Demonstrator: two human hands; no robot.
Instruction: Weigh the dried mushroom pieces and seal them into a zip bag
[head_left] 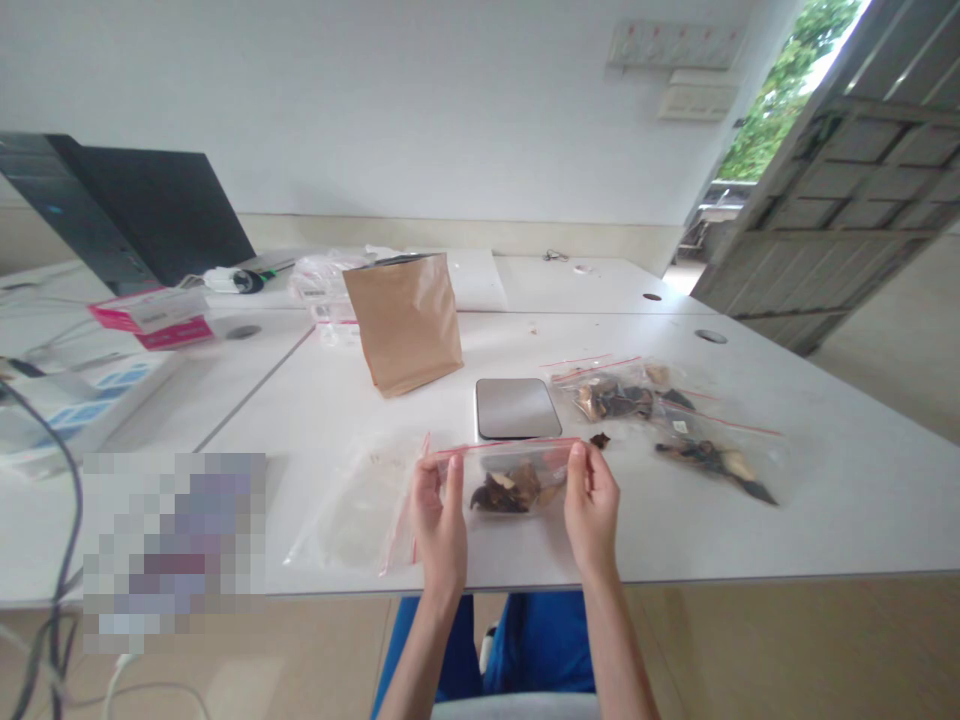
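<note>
Between my hands a clear zip bag (517,490) with a red seal strip is stretched by its top corners. Brown and black dried pieces (510,488), like dried mushrooms, lie inside it. My left hand (440,515) pinches the left end of the seal, and my right hand (592,500) pinches the right end. Just beyond the bag sits a small scale (516,408) with a bare metal top. Flat clear zip bags (352,510) lie beside my left hand. A loose dark piece (600,440) is on the table near my right fingers.
Two filled zip bags (619,395) (716,465) lie to the right. A brown paper bag (409,325) stands behind the scale. At left are pink boxes (157,315), a computer tower (135,210), a white power strip and cables (64,480). The table's front edge (712,580) is close.
</note>
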